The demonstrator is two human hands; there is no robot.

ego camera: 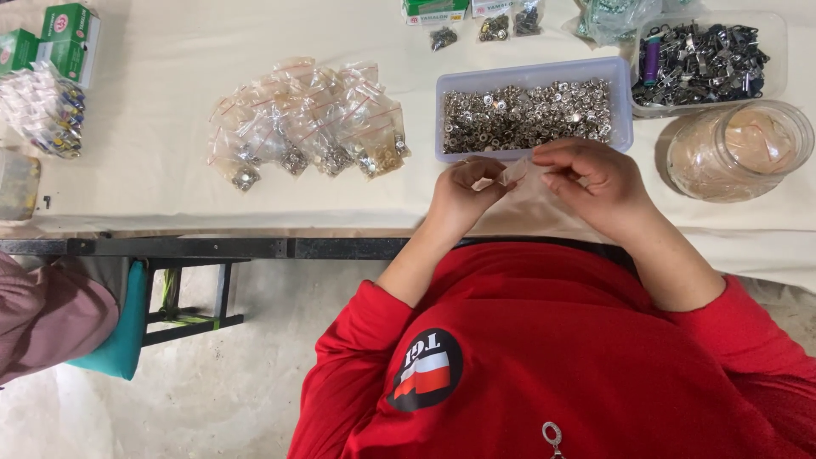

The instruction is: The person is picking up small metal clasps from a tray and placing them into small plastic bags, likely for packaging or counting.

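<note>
Red long-sleeved top (pixel 544 340), sleeves pushed up, round black chest badge (pixel 425 371) with red-white flag.

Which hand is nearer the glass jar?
Right. The right hand sits just left of the glass jar; the left hand is farther away, beyond the right hand.

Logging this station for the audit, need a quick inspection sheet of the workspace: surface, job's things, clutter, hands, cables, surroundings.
Surface: table under pale cloth.
Job's things: small clear bag pinched between both hands; lavender tray of silver snap fasteners just beyond.
Clutter: pile of filled zip bags; clear tub of metal clips; glass jar; green boxes.
Hands: left hand and right hand both gripping the bag.
Cables: nothing seen.
Surroundings: another person's sleeve at left; teal stool; concrete floor.
</note>
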